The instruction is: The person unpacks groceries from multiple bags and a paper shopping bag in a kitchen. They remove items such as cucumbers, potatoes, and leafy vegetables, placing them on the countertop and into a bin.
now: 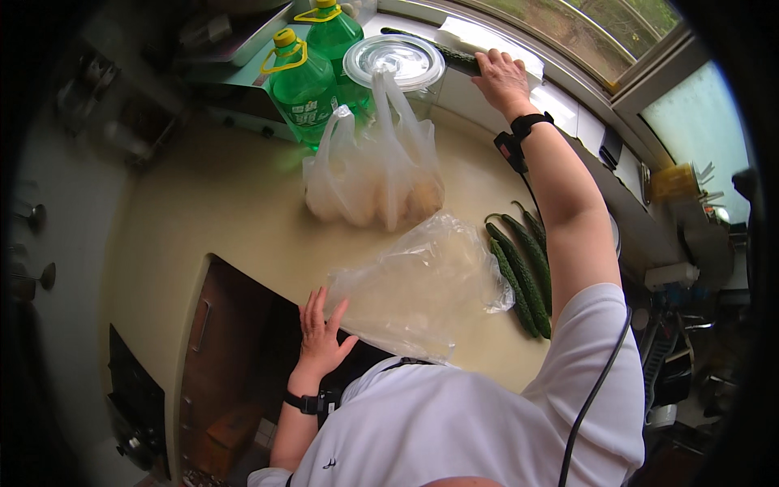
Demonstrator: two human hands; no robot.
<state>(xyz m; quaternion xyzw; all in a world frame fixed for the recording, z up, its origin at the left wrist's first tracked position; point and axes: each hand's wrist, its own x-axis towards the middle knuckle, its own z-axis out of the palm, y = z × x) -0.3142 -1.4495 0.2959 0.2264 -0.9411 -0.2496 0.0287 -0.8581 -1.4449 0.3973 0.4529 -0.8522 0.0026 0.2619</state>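
My right hand (503, 78) reaches to the window ledge, its fingers on the end of a dark green cucumber (453, 56); whether they grip it cannot be told. Near the counter's front edge, my left hand (322, 335) has its fingers spread beside a flat clear plastic bag (401, 292). Several cucumbers (517, 271) lie side by side on the counter, to the right of that bag. Behind it stands a knotted translucent plastic bag (377, 182) with pale brown, rounded things inside.
Two green bottles (304, 91) with yellow caps stand at the back, beside a tub with a clear round lid (394, 61). White paper or packaging (468, 33) lies on the ledge by the window. A brown drawer or cabinet (213, 316) lies below the counter edge (146, 243).
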